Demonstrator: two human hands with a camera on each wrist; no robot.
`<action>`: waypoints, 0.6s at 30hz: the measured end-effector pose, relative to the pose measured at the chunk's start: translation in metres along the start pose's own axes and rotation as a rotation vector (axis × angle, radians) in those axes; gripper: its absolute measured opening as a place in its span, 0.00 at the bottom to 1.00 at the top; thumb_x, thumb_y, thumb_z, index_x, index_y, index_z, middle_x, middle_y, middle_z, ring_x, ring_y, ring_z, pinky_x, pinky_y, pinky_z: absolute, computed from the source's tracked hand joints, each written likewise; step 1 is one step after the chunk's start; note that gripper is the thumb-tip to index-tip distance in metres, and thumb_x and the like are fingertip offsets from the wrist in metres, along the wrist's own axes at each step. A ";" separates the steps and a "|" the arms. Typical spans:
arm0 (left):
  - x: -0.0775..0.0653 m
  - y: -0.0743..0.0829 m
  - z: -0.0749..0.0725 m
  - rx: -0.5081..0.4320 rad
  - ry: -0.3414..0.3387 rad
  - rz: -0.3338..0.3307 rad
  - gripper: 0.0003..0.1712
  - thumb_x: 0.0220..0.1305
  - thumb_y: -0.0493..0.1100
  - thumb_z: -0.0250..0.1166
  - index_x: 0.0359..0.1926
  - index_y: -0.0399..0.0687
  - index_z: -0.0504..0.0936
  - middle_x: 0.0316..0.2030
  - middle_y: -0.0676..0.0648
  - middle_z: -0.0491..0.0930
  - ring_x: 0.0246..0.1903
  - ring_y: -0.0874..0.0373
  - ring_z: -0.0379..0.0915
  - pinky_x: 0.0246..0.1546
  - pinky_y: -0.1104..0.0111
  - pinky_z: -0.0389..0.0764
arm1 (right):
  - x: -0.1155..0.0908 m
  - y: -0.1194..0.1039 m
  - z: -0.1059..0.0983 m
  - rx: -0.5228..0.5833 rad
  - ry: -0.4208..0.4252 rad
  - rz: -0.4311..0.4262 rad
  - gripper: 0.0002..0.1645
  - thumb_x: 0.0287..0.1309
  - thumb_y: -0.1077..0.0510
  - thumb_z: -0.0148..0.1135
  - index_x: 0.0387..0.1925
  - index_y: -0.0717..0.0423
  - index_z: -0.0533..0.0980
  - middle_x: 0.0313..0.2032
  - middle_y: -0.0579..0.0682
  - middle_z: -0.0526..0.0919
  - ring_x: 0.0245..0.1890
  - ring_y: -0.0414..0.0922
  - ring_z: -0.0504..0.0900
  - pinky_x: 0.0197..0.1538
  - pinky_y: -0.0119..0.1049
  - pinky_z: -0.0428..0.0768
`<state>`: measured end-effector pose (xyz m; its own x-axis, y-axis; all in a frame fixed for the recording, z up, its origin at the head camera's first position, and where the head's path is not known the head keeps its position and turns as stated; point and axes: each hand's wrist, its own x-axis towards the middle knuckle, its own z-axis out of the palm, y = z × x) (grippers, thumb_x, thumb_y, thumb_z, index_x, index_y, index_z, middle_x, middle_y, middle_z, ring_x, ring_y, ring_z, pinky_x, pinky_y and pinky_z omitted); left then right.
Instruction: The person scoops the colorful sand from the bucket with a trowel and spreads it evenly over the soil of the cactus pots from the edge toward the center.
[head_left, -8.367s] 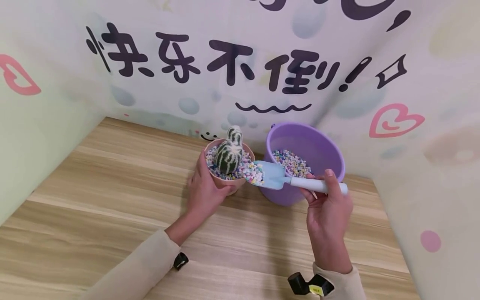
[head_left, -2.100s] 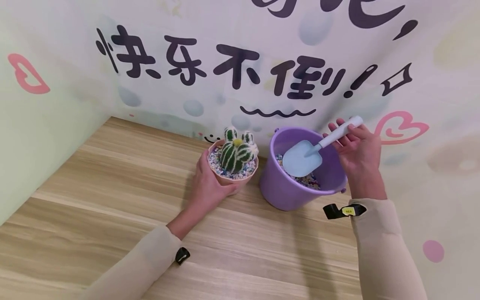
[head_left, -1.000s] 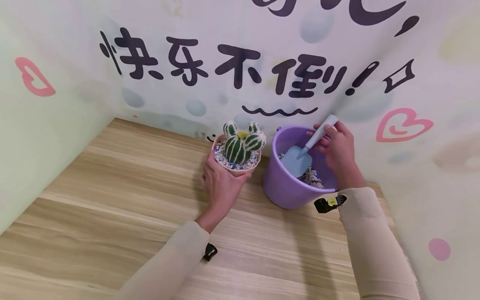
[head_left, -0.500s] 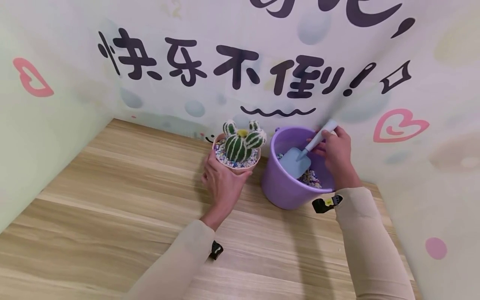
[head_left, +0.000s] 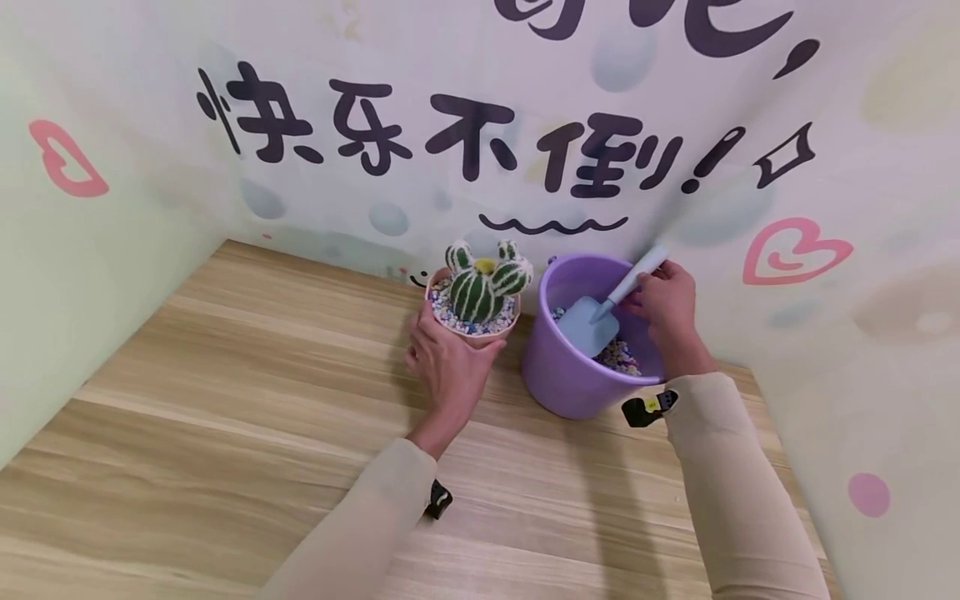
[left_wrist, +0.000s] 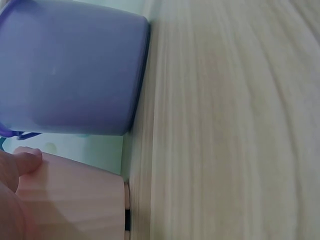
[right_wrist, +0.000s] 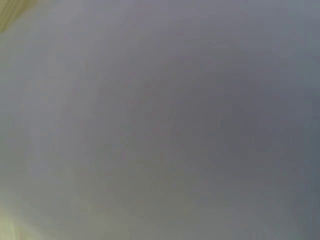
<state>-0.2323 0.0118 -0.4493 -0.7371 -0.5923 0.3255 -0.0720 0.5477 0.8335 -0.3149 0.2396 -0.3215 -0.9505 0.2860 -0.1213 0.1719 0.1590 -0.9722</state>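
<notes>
In the head view my left hand (head_left: 452, 367) holds the near left side of a pale pink flowerpot (head_left: 491, 340), its thumb reaching along the front. A green, white-striped cactus (head_left: 477, 296) with a yellow tip stands in the pot among small multicoloured pebbles (head_left: 450, 315). My right hand (head_left: 670, 308) grips the white handle of a light blue trowel (head_left: 590, 327). The trowel's blade is inside a purple bucket (head_left: 573, 383), over more coloured pebbles (head_left: 618, 357). In the left wrist view my thumb (left_wrist: 29, 161) presses against the flowerpot (left_wrist: 75, 200). A blurred pale surface fills the right wrist view.
Pot and bucket stand side by side on a wood-grain table (head_left: 262, 417), close to the back wall (head_left: 360, 250). That wall carries large dark lettering. Side walls enclose the table at left and right. The bucket (left_wrist: 70, 70) is just beyond the pot in the left wrist view.
Pebbles lay on the trowel beside the pot at first; later the trowel moved right into the bucket. The cactus pot has been turned, showing several stems. Lately the right hand has shifted slightly left.
</notes>
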 end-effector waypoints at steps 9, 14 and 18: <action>0.004 -0.005 0.001 0.023 0.013 0.041 0.72 0.27 0.63 0.83 0.69 0.41 0.53 0.59 0.36 0.65 0.56 0.43 0.65 0.53 0.49 0.65 | 0.001 -0.005 0.004 -0.032 0.023 0.033 0.33 0.68 0.63 0.45 0.73 0.58 0.56 0.59 0.56 0.70 0.27 0.38 0.82 0.38 0.36 0.85; 0.006 -0.008 -0.004 0.041 -0.040 0.101 0.70 0.31 0.63 0.83 0.69 0.40 0.53 0.60 0.34 0.65 0.58 0.42 0.66 0.53 0.48 0.65 | -0.004 -0.012 -0.003 -0.119 0.070 0.078 0.36 0.70 0.56 0.46 0.75 0.55 0.51 0.68 0.57 0.64 0.35 0.42 0.84 0.42 0.35 0.83; 0.008 -0.011 -0.012 0.054 -0.084 0.137 0.68 0.35 0.63 0.81 0.71 0.40 0.52 0.62 0.34 0.65 0.58 0.41 0.65 0.54 0.47 0.65 | -0.014 -0.021 -0.010 -0.285 0.059 0.043 0.39 0.70 0.52 0.43 0.76 0.55 0.45 0.74 0.55 0.55 0.41 0.44 0.85 0.52 0.38 0.81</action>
<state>-0.2292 -0.0066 -0.4506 -0.7960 -0.4592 0.3943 -0.0011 0.6525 0.7578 -0.3028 0.2423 -0.2978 -0.9257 0.3511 -0.1411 0.2851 0.4019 -0.8702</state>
